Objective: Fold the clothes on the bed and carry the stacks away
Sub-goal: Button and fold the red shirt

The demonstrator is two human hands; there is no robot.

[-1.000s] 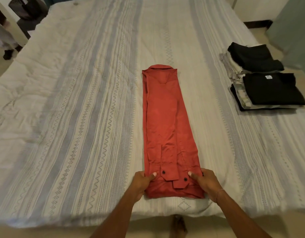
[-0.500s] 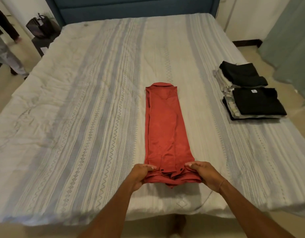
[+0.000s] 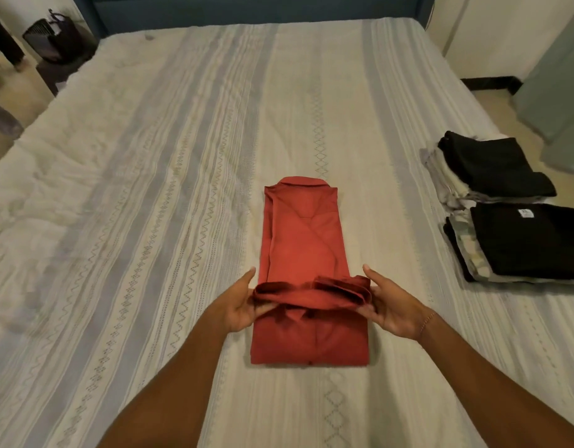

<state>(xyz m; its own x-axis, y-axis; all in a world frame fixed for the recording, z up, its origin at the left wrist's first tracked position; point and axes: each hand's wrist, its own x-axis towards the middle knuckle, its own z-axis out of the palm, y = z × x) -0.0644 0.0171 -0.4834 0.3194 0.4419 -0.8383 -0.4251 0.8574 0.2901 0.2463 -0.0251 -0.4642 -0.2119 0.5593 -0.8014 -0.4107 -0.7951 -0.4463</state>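
A red collared shirt (image 3: 303, 240) lies folded into a long strip in the middle of the bed (image 3: 150, 189), collar at the far end. Its near end is lifted and doubled over toward the collar. My left hand (image 3: 242, 302) pinches the left corner of that raised hem. My right hand (image 3: 390, 305) pinches the right corner, with a thin bracelet at the wrist. Both hands hold the hem a little above the shirt's middle.
Two stacks of folded clothes sit on the bed's right side, a far stack (image 3: 492, 169) and a near stack (image 3: 521, 244), both topped with black garments. A dark bag (image 3: 58, 37) stands on the floor at the far left. A blue headboard (image 3: 247, 8) closes the far end.
Both hands lifted the shirt's near hem off the bed and carried it forward over the shirt, so the strip now lies doubled at its near end.
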